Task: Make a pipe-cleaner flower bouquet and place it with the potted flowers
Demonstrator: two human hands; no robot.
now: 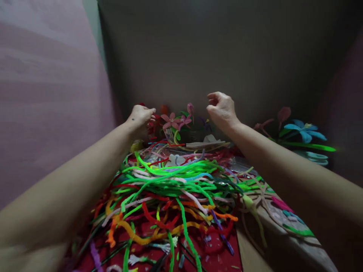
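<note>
Both arms stretch forward over a heap of coloured fuzzy stems point(176, 177), mostly green with orange, red, white and purple ones. My left hand point(141, 116) is raised at the far left of the heap, its fingers bent and drawn together near some red flowers; whatever it might hold is hidden. Higher up on the right, my right hand point(221, 108) has curled fingers with a gap between thumb and forefinger, and nothing shows in it. Between the hands, farther back, stand pink fuzzy flowers point(171, 121).
A blue flower point(305, 131) with long green leaves stands at the right, beyond my right forearm. Under the heap lies a red surface point(210, 249). A plain wall point(181, 53) rises behind, and a pinkish wall point(51, 94) is close on the left.
</note>
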